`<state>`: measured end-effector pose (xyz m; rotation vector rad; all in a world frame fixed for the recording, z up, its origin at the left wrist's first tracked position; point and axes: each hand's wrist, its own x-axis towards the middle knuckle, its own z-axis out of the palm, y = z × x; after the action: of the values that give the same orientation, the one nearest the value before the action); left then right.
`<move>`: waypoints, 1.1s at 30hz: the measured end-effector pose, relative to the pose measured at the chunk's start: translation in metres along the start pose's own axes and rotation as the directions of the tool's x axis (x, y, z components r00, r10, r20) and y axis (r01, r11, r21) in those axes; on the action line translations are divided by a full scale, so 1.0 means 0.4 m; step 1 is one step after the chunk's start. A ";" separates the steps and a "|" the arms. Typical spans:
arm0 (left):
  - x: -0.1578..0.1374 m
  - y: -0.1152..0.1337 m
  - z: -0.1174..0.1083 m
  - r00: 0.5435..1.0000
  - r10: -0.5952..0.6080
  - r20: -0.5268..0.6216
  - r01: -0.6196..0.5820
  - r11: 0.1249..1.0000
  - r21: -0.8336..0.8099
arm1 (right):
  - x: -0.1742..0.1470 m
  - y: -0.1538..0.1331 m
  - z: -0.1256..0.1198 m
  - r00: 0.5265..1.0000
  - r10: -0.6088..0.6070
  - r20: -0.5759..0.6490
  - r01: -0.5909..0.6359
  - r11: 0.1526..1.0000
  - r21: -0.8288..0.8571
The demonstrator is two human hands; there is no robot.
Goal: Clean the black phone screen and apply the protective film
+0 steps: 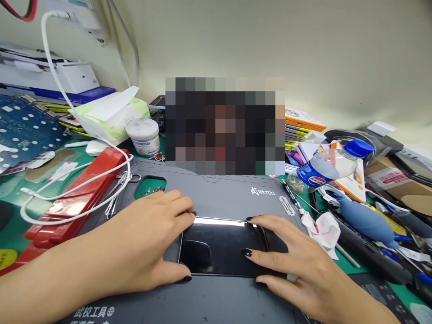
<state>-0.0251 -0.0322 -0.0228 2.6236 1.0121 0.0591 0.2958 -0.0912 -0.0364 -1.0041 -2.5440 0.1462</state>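
A black, glossy smartphone (222, 254) lies lengthwise on a dark grey work mat marked WKTOO (219, 193). My left hand (158, 238) holds its left end, the thumb on the near edge and the curled fingers at the far edge. At the right end, my right hand (297, 261) has its thumb on the near edge and a fingertip on the far edge. Another dark-nailed finger of that hand rests on the glass. Part of the phone's right end is hidden under my right hand.
Left of the mat are a red tool (77, 198), a looped white cable (84, 220), scissors (135, 177) and a paste tub (143, 137). A bottle (330, 166), blue air blower (367, 220), crumpled tissue (322, 229) and pen-like tools (293, 198) crowd the right. A pixelated patch hides the back middle.
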 end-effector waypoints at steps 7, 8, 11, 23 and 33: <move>0.000 0.000 0.004 1.000 0.008 0.003 -0.008 1.000 -0.004 | -0.007 -0.001 0.002 0.999 0.023 0.043 -0.024 0.999 0.023; -0.001 -0.001 0.005 1.000 0.006 0.002 -0.006 1.000 -0.004 | -0.008 0.000 0.003 0.999 0.026 0.047 -0.027 0.999 0.029; -0.005 -0.003 0.007 1.000 0.007 0.003 -0.007 1.000 -0.005 | -0.010 0.002 0.005 0.998 0.031 0.053 -0.033 0.999 0.040; 0.002 -0.001 0.009 0.993 0.069 -0.097 -0.068 0.998 0.012 | -0.014 0.005 0.003 0.994 0.071 0.082 -0.074 0.997 0.026; 0.010 0.003 0.018 0.987 0.085 -0.136 -0.076 0.995 0.066 | -0.072 0.022 0.028 0.977 0.165 0.136 -0.175 0.982 0.070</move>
<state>-0.0202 -0.0324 -0.0294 2.7474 0.9656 0.2369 0.3159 -0.1038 -0.0582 -1.2154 -2.5403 0.3726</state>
